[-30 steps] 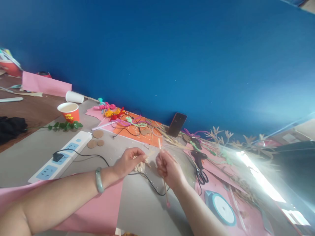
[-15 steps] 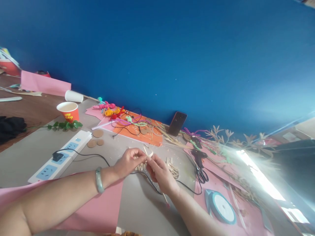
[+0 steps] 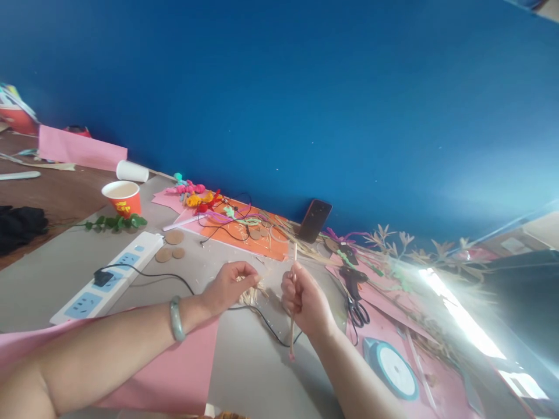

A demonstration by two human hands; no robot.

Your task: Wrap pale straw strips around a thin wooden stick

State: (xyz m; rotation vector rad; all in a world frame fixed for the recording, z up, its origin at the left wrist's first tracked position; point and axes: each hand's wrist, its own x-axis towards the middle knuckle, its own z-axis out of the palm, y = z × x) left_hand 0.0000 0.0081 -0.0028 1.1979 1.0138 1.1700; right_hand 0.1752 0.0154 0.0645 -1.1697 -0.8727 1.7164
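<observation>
My right hand (image 3: 305, 299) is closed around a thin pale stick (image 3: 292, 337), which stands nearly upright and has a pinkish lower tip. To its left, my left hand (image 3: 231, 285) has thumb and forefinger pinched together; whatever may be between them is too small to make out. Under the left fingertips lies a pile of short pale strips (image 3: 250, 295) on the grey table surface (image 3: 257, 372). A black cable (image 3: 266, 323) runs across the table below both hands.
A power strip (image 3: 109, 279) and a red paper cup (image 3: 123, 199) stand left. Wooden discs (image 3: 173, 237) lie beside the strip. Behind are an orange sheet (image 3: 236, 233) and a leaning phone (image 3: 314, 220). Right are a glue gun (image 3: 353, 276), scissors (image 3: 358, 314) and a ribbon roll (image 3: 395, 369).
My hands have come apart. The right hand has moved right and turned upright with the stick, while the left has stayed nearly in place over the strips.
</observation>
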